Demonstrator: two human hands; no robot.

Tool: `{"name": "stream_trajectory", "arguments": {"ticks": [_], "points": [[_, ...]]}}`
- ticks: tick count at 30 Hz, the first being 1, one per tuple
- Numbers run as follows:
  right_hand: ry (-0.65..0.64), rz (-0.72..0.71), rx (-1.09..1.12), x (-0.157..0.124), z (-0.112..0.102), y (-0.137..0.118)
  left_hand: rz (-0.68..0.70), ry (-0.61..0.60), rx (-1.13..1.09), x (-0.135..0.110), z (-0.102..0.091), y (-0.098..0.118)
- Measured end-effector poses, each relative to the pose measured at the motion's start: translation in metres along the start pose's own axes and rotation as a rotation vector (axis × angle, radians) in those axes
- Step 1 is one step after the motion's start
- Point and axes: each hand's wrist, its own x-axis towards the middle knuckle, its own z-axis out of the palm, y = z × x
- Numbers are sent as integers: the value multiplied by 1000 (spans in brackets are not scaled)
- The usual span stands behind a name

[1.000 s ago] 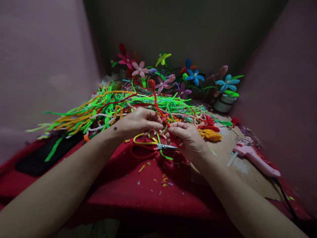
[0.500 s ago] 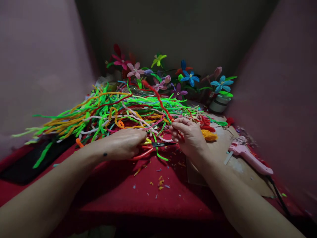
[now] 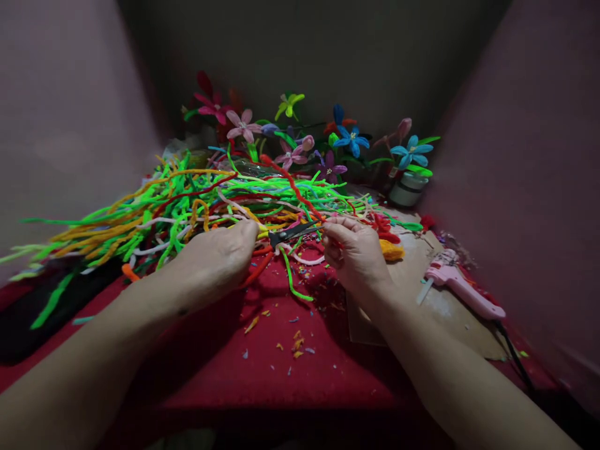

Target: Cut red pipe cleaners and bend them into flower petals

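My left hand (image 3: 218, 256) is closed round the handles of a pair of scissors (image 3: 295, 233), whose dark blades point right and reach my other hand's fingertips. Between the thumb and fingers of my right hand (image 3: 356, 253) a red pipe cleaner (image 3: 297, 187) is pinched. Its long end slants up and left over the pile. The blade tips meet the pipe cleaner right at the pinch; whether they are apart there is too small to tell. Below the scissors a bright green pipe cleaner (image 3: 293, 284) hangs down onto the red cloth.
A heap of many-coloured pipe cleaners (image 3: 140, 206) spreads behind my hands. Fuzzy flowers (image 3: 352, 141) stand at the back, near a small jar (image 3: 409, 189). On the right a pink glue gun (image 3: 462, 289) lies on cardboard (image 3: 445, 319). Fuzz scraps (image 3: 297, 344) litter the red cloth (image 3: 262, 381).
My left hand has raised the scissors and swung their blades up to the red pipe cleaner at my right fingertips. My right hand keeps its pinch. The view has shifted slightly.
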Motion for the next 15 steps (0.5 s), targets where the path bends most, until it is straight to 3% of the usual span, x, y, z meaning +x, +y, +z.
{"name": "stream_trajectory", "arguments": {"ticks": [15], "points": [[-9,64,-69,-2,2,2,-5,-12,103,2,7,5]]}}
